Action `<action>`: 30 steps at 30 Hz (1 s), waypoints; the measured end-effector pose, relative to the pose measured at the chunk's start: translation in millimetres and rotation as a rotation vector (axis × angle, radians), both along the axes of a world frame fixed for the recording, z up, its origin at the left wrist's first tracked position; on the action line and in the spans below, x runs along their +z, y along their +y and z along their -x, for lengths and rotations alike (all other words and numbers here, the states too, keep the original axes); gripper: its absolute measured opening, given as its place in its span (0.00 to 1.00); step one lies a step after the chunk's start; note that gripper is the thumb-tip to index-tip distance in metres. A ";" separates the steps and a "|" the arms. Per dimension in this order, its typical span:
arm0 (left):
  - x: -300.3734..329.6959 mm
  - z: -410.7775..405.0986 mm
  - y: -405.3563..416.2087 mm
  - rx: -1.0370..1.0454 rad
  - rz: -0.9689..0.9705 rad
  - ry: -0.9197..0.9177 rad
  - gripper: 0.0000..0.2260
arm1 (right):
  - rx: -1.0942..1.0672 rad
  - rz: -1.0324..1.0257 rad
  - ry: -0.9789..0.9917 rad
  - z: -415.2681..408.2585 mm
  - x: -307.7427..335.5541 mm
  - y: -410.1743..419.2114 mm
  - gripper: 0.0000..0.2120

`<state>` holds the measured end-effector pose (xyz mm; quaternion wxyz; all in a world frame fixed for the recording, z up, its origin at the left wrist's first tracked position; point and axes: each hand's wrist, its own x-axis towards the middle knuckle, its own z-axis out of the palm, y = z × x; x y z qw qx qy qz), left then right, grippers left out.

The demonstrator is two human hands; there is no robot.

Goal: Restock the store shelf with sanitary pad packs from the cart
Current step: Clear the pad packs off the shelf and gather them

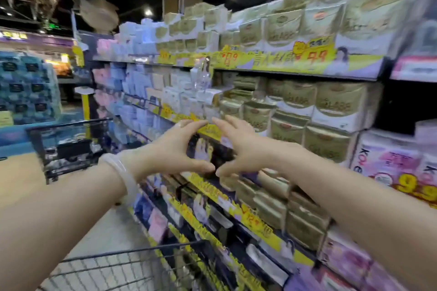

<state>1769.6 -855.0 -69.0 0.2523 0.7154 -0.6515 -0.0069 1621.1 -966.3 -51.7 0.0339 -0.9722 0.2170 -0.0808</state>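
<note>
Gold-green pad packs (290, 130) sit stacked on shelf (279, 72) just right of my hands, L hand (172, 149) & R hand (238, 146) both spread, empty, thumbs nearly touching; R nearer; cart (71, 144) behind-left.

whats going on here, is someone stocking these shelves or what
A person stands in a store aisle reaching both hands toward a shelf of packs. The left hand and right hand are held out in front of the shelf's yellow price strip, fingers spread, thumbs nearly meeting, with no pack in either grip. Gold-and-white packs already fill the shelves to the right. One wire cart sits just below the arms, another cart further down the aisle.
</note>
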 end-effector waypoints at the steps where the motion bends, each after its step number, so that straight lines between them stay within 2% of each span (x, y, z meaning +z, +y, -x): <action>1: 18.4 17.5 -16.8 -0.053 0.069 -0.019 0.45 | -0.051 0.055 -0.033 23.1 20.6 -6.1 0.53; 4: 77.7 78.7 -60.9 -0.244 0.275 -0.028 0.42 | -0.224 0.211 -0.101 97.1 84.2 -24.6 0.54; 7: 132.7 146.6 -91.4 -0.348 0.403 -0.105 0.41 | -0.394 0.373 -0.139 176.3 147.0 -30.6 0.54; 12: 185.6 250.4 -133.6 -0.484 0.476 -0.111 0.37 | -0.679 0.454 -0.134 302.6 215.3 -33.9 0.56; 14: 192.4 282.4 -153.5 -0.511 0.439 -0.063 0.38 | -0.746 0.433 -0.111 343.2 224.9 -38.9 0.60; 17: 198.6 314.1 -183.4 -0.460 0.385 -0.035 0.43 | -0.773 0.329 -0.146 392.6 227.3 -54.9 0.52; 19: 203.9 326.1 -197.9 -0.420 0.366 -0.008 0.46 | -0.771 0.267 -0.151 411.3 225.0 -68.3 0.52; 23: 217.8 334.2 -210.6 -0.413 0.318 0.081 0.45 | -0.779 0.128 -0.156 419.3 229.8 -93.3 0.53; 27: 233.4 326.5 -220.3 -0.361 0.238 0.105 0.43 | -0.831 0.021 -0.078 410.4 238.7 -108.3 0.57; 30: 238.7 326.3 -227.2 -0.361 0.052 0.054 0.46 | -0.837 -0.073 -0.067 397.7 240.8 -112.3 0.54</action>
